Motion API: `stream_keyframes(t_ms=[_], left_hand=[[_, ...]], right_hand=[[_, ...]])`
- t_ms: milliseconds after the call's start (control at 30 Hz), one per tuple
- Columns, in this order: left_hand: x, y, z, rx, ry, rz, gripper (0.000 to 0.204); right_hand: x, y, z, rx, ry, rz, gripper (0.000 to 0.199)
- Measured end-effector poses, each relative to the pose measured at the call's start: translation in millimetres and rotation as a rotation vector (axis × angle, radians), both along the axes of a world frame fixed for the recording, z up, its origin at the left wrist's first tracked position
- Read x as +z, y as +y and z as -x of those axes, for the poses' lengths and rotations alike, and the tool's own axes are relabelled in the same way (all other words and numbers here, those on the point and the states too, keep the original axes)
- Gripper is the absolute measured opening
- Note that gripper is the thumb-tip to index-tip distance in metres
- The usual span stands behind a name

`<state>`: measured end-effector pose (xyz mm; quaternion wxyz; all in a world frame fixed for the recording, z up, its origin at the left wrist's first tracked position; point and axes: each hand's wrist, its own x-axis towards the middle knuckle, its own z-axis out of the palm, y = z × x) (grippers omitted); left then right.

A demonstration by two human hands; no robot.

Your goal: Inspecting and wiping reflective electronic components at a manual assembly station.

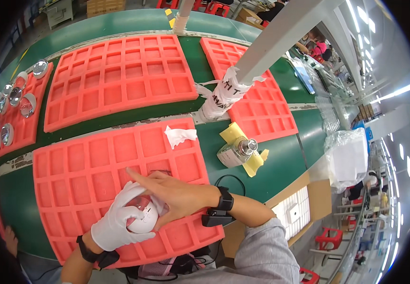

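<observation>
My left hand (119, 221), in a white glove, is wrapped round a white rounded device (144, 218) with a shiny, clear, reddish-looking part on its upper side. My bare right hand (179, 194) curves over the device's far right side, thumb and fingers closed against it. Some pale material shows under the right palm; I cannot tell what it is. Both hands are above a pink foam tray (79, 165) divided into square pockets. A crumpled white tissue (180, 136) rests on the tray's far right part.
Beyond are more pink foam trays (120, 97), and shiny domed pieces (15, 96) sit at the left. A clear bottle (238, 152) stands on yellow paper near a wrapped post (220, 100). An open carton (316, 201) with white contents is at the right. Another person's hand (11, 242) shows lower left.
</observation>
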<state>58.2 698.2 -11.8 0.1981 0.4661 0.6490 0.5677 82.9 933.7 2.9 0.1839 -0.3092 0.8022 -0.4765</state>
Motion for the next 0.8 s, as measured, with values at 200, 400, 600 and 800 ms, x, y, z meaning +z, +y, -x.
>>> stream_keyframes(t_ms=[200, 400, 600, 800], left_hand=[[6, 1, 4, 0.002, 0.026, 0.058, 0.047], [0, 3, 3, 0.005, 0.027, 0.039, 0.049], [-4, 6, 2, -0.017, 0.104, -0.088, 0.050], [16, 5, 1, 0.017, 0.013, -0.013, 0.049]], right_hand=[[-3, 0, 1, 0.007, -0.001, 0.000, 0.138], [-3, 2, 2, 0.006, 0.021, -0.002, 0.137], [6, 2, -1, -0.010, -0.022, -0.021, 0.138], [0, -3, -4, -0.004, -0.020, 0.034, 0.137]])
